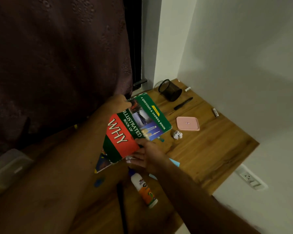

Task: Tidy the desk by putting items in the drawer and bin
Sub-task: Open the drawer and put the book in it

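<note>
A green and red book (137, 125) with "WHY" on its cover is held tilted above the wooden desk (210, 149). My left hand (120, 103) grips its far top corner and my right hand (147, 154) grips its near lower edge. A second book (102, 162) lies partly hidden beneath it. On the desk lie a glue bottle (144, 190), a crumpled paper ball (177, 134), a pink square lid (187, 123), a black pen (183, 103), two small batteries (215, 112) (187, 89), and blue paper scraps (174, 162).
A black mesh pen holder (170, 90) lies on its side at the desk's far corner. A dark curtain (57, 65) hangs on the left, white walls stand behind and to the right. A wall socket (249, 179) sits below the desk edge. A pale plastic box (8, 168) is at the left.
</note>
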`<state>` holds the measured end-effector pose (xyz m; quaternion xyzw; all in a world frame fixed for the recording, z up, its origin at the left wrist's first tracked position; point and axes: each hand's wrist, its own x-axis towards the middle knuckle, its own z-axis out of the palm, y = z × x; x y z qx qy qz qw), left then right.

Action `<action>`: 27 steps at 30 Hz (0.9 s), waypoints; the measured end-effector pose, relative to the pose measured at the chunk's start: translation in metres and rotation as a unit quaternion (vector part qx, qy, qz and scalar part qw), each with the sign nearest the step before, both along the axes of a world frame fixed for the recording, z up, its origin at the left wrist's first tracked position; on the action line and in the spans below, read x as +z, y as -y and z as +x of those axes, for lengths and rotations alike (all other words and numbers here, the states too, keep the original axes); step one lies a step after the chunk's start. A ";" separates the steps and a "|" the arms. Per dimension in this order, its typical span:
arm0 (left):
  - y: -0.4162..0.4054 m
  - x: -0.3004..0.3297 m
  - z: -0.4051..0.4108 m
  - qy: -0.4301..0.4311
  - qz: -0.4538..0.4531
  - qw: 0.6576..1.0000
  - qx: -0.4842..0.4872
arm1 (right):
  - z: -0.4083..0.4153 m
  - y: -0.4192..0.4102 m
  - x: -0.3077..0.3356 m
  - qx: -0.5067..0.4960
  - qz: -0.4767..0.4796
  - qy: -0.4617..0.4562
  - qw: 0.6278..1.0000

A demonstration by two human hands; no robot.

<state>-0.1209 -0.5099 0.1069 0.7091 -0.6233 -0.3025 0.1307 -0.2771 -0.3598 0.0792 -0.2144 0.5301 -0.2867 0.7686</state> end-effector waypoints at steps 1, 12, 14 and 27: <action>0.012 -0.002 -0.004 0.021 0.002 1.000 -0.003 | -0.001 0.011 0.001 0.001 0.005 0.002 1.000; 0.097 -0.047 -0.016 0.086 -0.027 0.995 0.044 | 0.008 0.108 -0.018 -0.015 0.081 0.026 0.996; 0.106 -0.057 -0.014 0.078 -0.025 0.995 0.054 | 0.011 0.117 -0.023 -0.018 0.082 0.027 0.996; 0.128 -0.113 -0.003 0.085 -0.004 0.995 0.048 | 0.012 0.143 -0.049 -0.004 0.112 -0.001 0.994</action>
